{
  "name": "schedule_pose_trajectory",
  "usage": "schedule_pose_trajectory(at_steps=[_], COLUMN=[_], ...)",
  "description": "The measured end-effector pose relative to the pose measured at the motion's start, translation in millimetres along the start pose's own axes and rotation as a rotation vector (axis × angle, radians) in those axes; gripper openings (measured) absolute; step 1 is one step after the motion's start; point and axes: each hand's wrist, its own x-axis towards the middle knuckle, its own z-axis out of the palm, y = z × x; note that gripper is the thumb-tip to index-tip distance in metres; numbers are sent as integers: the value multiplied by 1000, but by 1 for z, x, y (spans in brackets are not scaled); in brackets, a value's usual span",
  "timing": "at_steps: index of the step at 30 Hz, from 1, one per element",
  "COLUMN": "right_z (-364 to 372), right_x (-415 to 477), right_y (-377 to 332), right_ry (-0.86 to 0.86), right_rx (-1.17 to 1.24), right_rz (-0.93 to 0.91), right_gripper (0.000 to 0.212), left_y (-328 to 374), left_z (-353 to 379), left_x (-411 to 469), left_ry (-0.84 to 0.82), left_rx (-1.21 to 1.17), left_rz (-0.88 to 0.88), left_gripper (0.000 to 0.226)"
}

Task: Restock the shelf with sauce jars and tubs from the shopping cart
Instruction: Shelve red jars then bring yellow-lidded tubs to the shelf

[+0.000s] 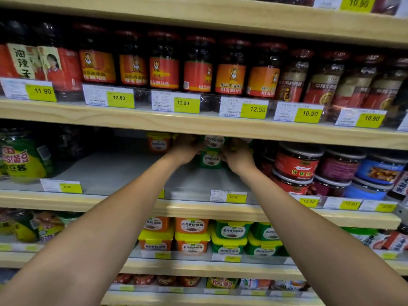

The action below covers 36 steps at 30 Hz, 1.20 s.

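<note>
Both my arms reach deep into the middle shelf (pixel 123 171). My left hand (pixel 184 149) and my right hand (pixel 237 154) grip the two sides of a stack of two green sauce tubs (pixel 210 159) standing at the back of the shelf; the upper tub (pixel 213 141) is partly hidden under the shelf board above. An orange tub with a yellow lid (pixel 157 142) stands just left of my left hand. My fingers are mostly hidden behind the tubs.
Red-lidded jars (pixel 295 166) and blue tubs (pixel 377 173) fill the shelf's right part, green bean-sauce jars (pixel 24 157) its left end. Chili-sauce jars (pixel 164 69) line the shelf above. Orange tubs (pixel 192 237) and green tubs (pixel 231 237) sit on the shelf below.
</note>
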Motion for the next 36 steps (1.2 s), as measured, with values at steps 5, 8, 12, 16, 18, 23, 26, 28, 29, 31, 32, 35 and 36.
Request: schedule_pose_trajectory(at_steps=[5,8,12,16,18,23,26,28,29,31,32,35,36], right_z=[6,7,10,13,13,13,15,17,17,17,17,19,19], right_x=[17,21,26,29,31,31,31,31,30,27,26,22,22], right_y=[5,8,14,21,22,18,18,20,20,20,20,18,18], right_ry=[37,47,27,32,44,89,104,112,114,107,94,47,27], right_rx=[-24,-62,-163,-176,-208,-216,-242,-267,-280,-287,-290,-303,-297], right_rz=[21,34,60,50,53,168,167,145,131,118,114,99,93], right_gripper=[19,22,27,26,32,44,43,43,42,38,36,38,38], left_y=[-9,-15,-17,-23,-25,-31,-36,-40,-44,-49,-51,-49,-49], left_z=[11,15,18,20,21,25,26,27,27,28,29,30,29], left_x=[10,18,20,23,25,30,35,40,42,46,47,46,45], left_ry=[13,28,85,128,143,200,185,162,151,133,116,86,78], left_rx=[101,197,223,252,258,248,267,294,298,350,380,401,409], left_rz=[18,34,63,67,57,54,42,36,25,14,15,4,-2], left_gripper=[46,53,48,35,32,34,33,32,32,34,35,33,34])
